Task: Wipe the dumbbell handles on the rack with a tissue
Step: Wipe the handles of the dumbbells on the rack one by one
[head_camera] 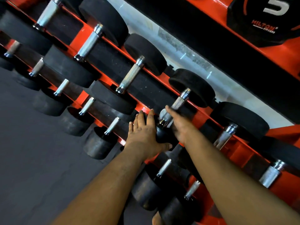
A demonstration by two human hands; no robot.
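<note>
A red rack holds rows of black-headed dumbbells with chrome knurled handles. My right hand grips the lower part of one dumbbell handle on the upper tier, thumb over the chrome, fingers hidden beneath. My left hand rests on that dumbbell's near black head, fingers straight across it and thumb along its lower side. The far head sits on the back rail. No tissue shows in either hand.
More dumbbells lie to the left and right on the same tier, smaller ones on the lower tier. A black weight plate marked 5 sits at the top right. Dark floor spreads at the left.
</note>
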